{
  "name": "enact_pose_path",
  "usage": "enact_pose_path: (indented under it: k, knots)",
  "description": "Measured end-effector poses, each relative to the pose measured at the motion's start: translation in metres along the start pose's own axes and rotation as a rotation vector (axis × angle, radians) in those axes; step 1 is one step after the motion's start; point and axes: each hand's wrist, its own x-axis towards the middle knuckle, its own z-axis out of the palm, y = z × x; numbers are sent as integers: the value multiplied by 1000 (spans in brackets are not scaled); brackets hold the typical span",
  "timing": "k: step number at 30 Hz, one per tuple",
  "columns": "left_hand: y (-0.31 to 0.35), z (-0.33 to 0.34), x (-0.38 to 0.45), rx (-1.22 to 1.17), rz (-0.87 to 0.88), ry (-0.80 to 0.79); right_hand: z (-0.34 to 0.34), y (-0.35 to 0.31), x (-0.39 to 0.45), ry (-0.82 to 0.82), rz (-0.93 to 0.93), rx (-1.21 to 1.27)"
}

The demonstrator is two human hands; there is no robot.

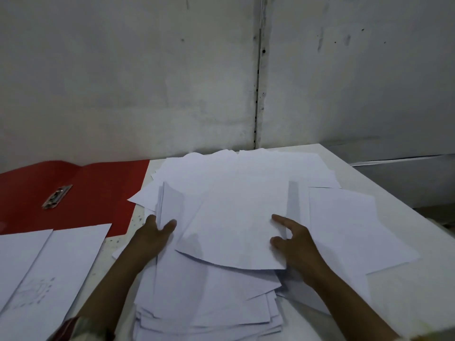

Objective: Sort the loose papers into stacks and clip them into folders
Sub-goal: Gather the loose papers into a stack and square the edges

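Observation:
A messy pile of loose white papers (221, 183) covers the middle of the white table. On top lies one sheet (234, 227), slightly lifted and curled along its near edge. My left hand (152, 235) grips the left side of a bunch of sheets, thumb on top. My right hand (293, 239) pinches the top sheet's right edge between thumb and forefinger. An open red folder (98, 190) lies flat at the left, with a metal clip (57, 196) on its left half.
Two white sheets (49, 267) lie at the near left, partly over the folder; one bears a faint drawing. The white table (369, 188) ends at the right. A grey wall (172, 82) stands close behind the table.

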Motion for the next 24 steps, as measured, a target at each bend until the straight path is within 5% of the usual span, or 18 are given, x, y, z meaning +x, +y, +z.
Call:
enact_pose_path:
  k: [15, 20, 24]
  knots:
    - [-7, 2, 2, -64, -24, 0, 19, -20, -22, -520, -151, -522]
    - [-13, 2, 3, -55, 27, -10, 29, -26, -16, -526, -187, -718]
    - [-15, 5, 3, -7, 18, 2, 26, -20, -10, -306, -225, -758]
